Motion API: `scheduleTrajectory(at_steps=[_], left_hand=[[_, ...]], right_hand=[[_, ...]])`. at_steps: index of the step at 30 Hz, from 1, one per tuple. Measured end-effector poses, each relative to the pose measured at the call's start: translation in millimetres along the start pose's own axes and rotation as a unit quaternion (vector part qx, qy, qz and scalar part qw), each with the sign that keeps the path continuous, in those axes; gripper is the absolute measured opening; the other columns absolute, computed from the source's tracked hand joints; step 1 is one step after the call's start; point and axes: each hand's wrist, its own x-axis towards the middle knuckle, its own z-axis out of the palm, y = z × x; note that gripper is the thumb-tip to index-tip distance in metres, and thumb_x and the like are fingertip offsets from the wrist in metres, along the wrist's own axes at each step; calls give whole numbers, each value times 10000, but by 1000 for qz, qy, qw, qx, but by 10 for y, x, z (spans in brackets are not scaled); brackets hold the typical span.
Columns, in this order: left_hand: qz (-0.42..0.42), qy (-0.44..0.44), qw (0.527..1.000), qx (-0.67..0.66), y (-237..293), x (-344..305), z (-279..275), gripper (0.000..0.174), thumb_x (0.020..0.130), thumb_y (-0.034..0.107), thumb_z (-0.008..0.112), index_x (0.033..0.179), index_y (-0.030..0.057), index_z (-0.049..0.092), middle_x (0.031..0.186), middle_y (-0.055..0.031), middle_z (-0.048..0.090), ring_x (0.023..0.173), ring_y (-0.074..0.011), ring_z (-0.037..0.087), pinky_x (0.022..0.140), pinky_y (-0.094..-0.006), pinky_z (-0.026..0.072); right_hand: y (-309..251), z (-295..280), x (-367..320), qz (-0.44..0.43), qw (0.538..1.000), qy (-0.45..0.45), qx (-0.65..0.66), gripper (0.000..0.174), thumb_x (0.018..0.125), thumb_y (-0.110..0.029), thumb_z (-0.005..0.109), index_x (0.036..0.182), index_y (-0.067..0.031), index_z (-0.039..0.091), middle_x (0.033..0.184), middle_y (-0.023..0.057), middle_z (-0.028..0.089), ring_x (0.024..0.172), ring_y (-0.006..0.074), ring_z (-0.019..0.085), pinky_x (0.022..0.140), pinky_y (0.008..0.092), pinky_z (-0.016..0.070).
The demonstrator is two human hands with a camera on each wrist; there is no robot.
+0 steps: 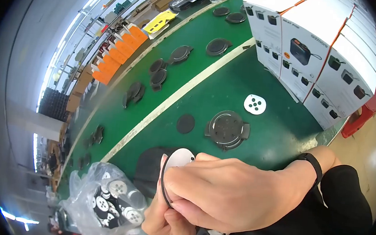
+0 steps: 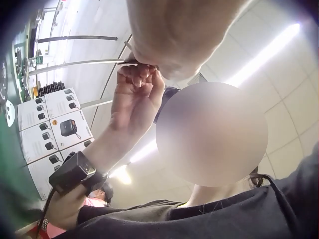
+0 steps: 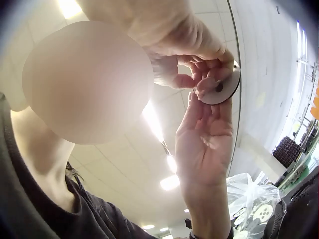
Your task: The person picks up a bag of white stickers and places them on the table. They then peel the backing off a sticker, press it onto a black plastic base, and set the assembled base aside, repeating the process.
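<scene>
Right hand (image 1: 230, 193) nearest, pinching white dark-edged disc (image 1: 179, 157) along with left hand (image 1: 166, 224), above desk (image 1: 169, 129) near clear bag (image 1: 77, 199); probably light, thin, slightly bendy, could crease, best held by rim.

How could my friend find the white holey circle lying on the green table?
Find the big white printed cardboard boxes on the green table. Just left of them in the head view lies a flat white disc with dark holes. Its whiteness sets it apart from the flat black disc and the round black tabbed part nearby.
</scene>
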Motion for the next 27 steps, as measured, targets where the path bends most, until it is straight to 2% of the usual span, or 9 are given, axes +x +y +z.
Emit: scheduleTrajectory(at_steps=[1,6,9,13,17,19,23,25,27], left_hand=[[-22,-8,1000,-21,19,-2,-16,481,943,336,357,1099,-95,505,905,-131,621,779,-169,602,692,-286,473],[8,-53,991,-122,56,18,-73,520,945,204,394,1167,-261,324,1118,-424,441,995,-378,552,886,-400,426],[-2,-32,991,-127,56,-21,-47,511,937,188,413,1176,-254,320,1157,-434,400,1027,-382,534,892,-400,420],[-12,-59,993,-105,28,-30,-86,500,927,167,420,1175,-256,321,1182,-439,372,1046,-388,521,902,-404,412],[-8,-95,989,-111,-43,20,-70,478,919,141,404,1170,-259,327,1188,-428,379,1054,-391,517,905,-410,410],[-16,-105,988,-116,-141,26,-76,468,915,130,395,1167,-260,332,1186,-428,383,1058,-393,515,908,-416,407],[-59,-126,980,-143,-117,79,-113,461,908,119,389,1163,-261,335,1156,-454,382,1066,-422,503,931,-441,382],[-52,-80,991,-93,-120,78,-59,447,920,214,393,1127,-180,428,1020,-259,533,901,-260,564,787,-330,433],[-37,-74,992,-97,-150,87,-62,446,918,218,403,1124,-176,437,1000,-268,538,910,-286,544,799,-357,404]], right_hand=[[-3,20,4,-4,1000,7,3,82,818,-33,529,807,-28,448,690,77,462,573,274,458,557,334,390],[-28,-8,26,-2,999,-33,0,82,830,-43,526,812,-31,447,698,83,457,597,273,471,566,334,386],[-41,-13,25,6,999,-52,13,84,829,-45,527,819,-33,444,707,84,457,606,276,473,581,336,389],[-48,-10,38,0,999,-44,27,76,821,-34,521,840,-29,447,715,86,455,620,280,475,597,334,391],[-28,8,77,-9,1000,-18,-13,137,728,35,488,722,-5,357,538,97,459,527,277,484,575,351,393],[17,28,71,-26,999,28,-23,122,740,32,471,717,-2,356,545,107,455,524,289,480,574,361,394],[134,-6,82,15,1000,-1,13,89,774,7,472,764,-12,386,613,98,449,556,286,463,580,349,386],[128,-96,90,36,998,-54,5,84,794,-1,508,861,-18,460,715,89,444,602,279,449,573,339,386],[140,-94,123,37,998,-54,5,87,783,-21,480,777,-14,394,637,89,447,586,264,462,585,329,357]])
